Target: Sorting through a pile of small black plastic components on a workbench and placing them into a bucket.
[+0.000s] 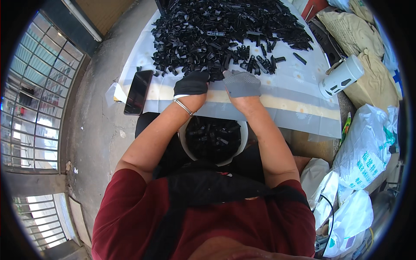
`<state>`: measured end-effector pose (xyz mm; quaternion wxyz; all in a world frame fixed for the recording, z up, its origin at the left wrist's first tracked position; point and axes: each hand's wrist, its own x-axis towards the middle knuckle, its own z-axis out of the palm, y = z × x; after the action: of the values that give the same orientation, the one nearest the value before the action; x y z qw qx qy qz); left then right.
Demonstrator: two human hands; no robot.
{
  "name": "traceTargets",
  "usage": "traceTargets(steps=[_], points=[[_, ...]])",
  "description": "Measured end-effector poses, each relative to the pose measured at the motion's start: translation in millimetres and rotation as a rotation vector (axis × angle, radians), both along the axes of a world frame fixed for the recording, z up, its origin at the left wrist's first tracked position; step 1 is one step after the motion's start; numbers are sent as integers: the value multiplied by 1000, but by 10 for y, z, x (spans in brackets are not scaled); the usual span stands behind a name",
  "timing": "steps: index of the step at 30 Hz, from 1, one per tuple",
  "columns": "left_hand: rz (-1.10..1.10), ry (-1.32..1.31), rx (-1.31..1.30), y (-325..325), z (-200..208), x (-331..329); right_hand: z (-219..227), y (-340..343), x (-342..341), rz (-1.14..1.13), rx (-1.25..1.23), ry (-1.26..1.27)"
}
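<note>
My left hand (pixel 191 84), in a black fingerless glove, rests at the near edge of a heap of small black plastic parts (pixel 195 39). Beside it, a short gap to the right, is my right hand (pixel 242 84) in a grey dotted glove. Both hands are closed, with the fingers curled inward. Dark parts lie in the gap between them, but what the fingertips grip is too small and covered to make out. Below my wrists, between my legs, stands a white bucket (pixel 183 141) filled with similar black parts.
A phone (pixel 138 92) lies at the left edge of the cloth-covered table (pixel 299 97). At the right edge a white tumbler (pixel 341 76) leans over. Paper sacks (pixel 351 34) and white plastic bags (pixel 364 147) crowd the right side. Left are the concrete floor (pixel 97 125) and a barred window (pixel 34 95).
</note>
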<state>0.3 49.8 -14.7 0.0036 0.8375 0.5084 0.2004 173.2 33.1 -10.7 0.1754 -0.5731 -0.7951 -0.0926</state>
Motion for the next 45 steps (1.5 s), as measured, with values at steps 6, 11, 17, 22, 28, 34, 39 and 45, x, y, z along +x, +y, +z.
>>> traceTargets(steps=[6, 11, 17, 22, 28, 34, 39, 45], points=[[28, -15, 17, -27, 6, -6, 79, -188, 213, 150, 54, 635], [-23, -12, 5, 2, -5, -59, 178, -367, 402, -36, -71, 185], [-40, -174, -123, -116, 77, -147, 146, -474, 310, -42, -191, 157], [-115, -385, -638, -408, 334, -114, 215, -664, -24, 228, -72, 434], [-284, -629, -417, -630, 187, -86, 183, -702, -151, 282, -26, 445], [-13, -898, -679, -596, 190, -84, 279, -762, -2, 235, -106, 505], [-38, -819, -615, -612, 250, -64, 284, -805, -7, 227, -3, 329], [-101, -655, -471, -667, 258, 3, 142, -780, -191, 141, 8, 93]])
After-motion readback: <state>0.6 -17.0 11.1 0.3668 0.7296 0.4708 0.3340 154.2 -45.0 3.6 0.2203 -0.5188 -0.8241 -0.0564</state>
